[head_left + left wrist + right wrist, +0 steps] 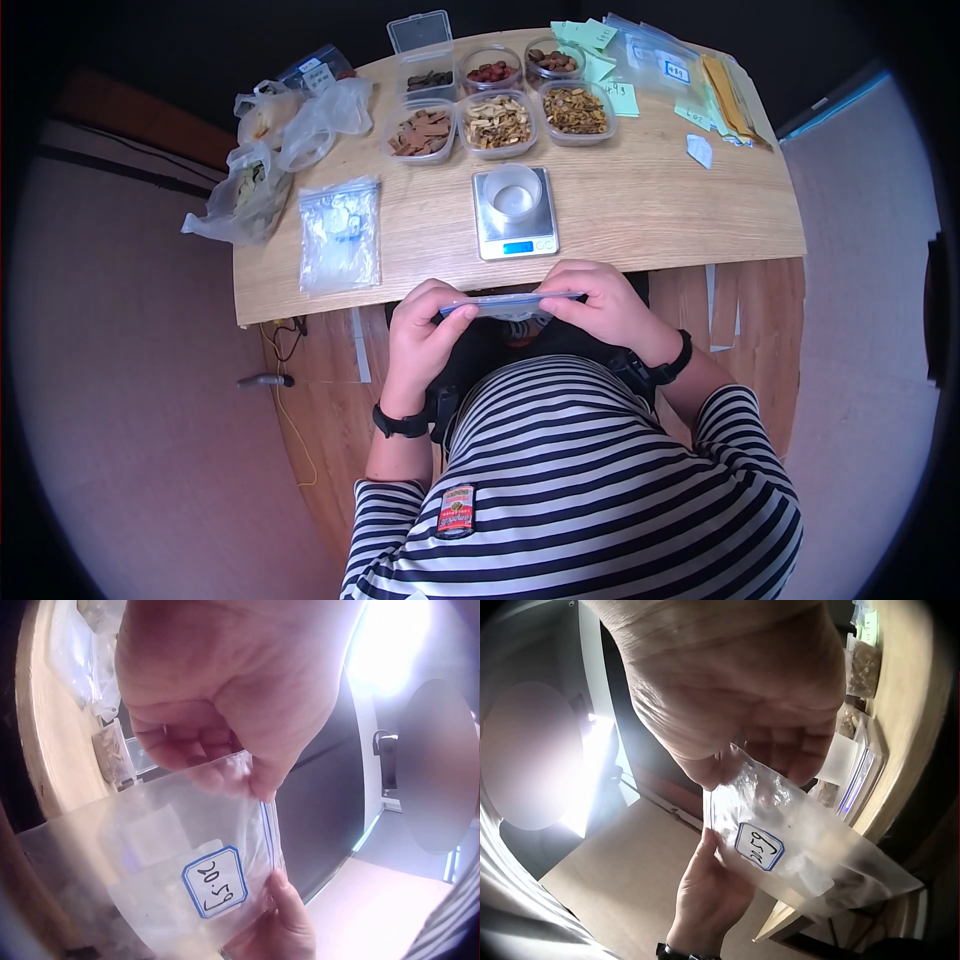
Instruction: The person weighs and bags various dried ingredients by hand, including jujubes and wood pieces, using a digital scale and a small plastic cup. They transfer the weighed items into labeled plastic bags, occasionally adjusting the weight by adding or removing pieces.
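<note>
Both hands hold a clear zip bag (510, 300) by its top edge, in front of the table's near edge. The left hand (425, 335) pinches one top corner between thumb and curled fingers; the right hand (605, 308) pinches the other. In the left wrist view the bag (165, 847) bears a blue-framed label (215, 881) reading 20.5g. The same label (760, 846) shows in the right wrist view. Beyond the hands, a digital scale (515, 238) carries an empty-looking round clear cup (513, 193).
Open tubs of dried pieces, among them a tub of brown slices (420, 132), stand behind the scale. A flat clear bag (340, 235) lies at left, near knotted plastic bags (262, 190). Green notes (620, 100), more bags and a brown envelope (730, 100) lie at back right.
</note>
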Demonstrator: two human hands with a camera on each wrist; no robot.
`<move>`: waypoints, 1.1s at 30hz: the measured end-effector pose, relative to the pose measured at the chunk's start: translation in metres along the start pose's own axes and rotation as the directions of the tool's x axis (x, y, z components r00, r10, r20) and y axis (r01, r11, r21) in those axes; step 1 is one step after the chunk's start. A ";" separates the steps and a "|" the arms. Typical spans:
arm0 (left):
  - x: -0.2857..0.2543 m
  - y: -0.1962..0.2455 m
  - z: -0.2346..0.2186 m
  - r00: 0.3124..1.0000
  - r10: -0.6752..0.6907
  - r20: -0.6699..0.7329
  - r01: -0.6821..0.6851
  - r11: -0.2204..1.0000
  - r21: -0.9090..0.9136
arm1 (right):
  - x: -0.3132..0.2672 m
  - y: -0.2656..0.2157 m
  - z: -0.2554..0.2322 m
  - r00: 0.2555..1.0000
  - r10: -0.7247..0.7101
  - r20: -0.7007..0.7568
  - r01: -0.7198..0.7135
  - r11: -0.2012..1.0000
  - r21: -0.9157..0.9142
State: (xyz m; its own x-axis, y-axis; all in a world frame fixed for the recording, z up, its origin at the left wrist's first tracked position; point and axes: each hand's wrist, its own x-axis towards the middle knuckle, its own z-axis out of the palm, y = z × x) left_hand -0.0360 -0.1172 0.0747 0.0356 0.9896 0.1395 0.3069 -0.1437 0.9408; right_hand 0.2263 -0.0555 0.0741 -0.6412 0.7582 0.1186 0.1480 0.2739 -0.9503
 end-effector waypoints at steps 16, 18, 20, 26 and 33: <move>0.005 0.006 0.012 0.991 0.110 0.076 -0.122 0.977 0.174 | 0.003 -0.012 -0.010 0.994 0.054 0.098 -0.042 0.991 -0.123; 0.005 0.008 0.015 0.990 0.118 0.081 -0.132 0.970 0.204 | 0.002 -0.011 -0.010 0.993 0.041 0.108 -0.020 0.982 -0.190; 0.005 0.008 0.017 0.990 0.119 0.074 -0.132 0.971 0.200 | 0.000 -0.007 -0.013 0.994 0.045 0.095 -0.028 0.983 -0.180; 0.004 0.003 0.019 0.998 0.058 0.003 -0.058 0.994 0.089 | -0.020 0.025 -0.023 0.965 0.260 0.027 -0.262 0.961 0.086; 0.014 -0.012 0.028 1.000 0.004 -0.001 -0.004 0.999 -0.054 | -0.039 0.036 -0.049 0.907 0.318 -0.275 -0.183 0.887 0.423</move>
State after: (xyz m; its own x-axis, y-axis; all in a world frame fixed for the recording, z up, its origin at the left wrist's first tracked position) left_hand -0.0122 -0.1014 0.0571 0.0358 0.9890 0.1433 0.2548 -0.1477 0.9557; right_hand 0.2935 -0.0464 0.0496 -0.3277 0.9377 -0.1155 -0.0699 -0.1460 -0.9868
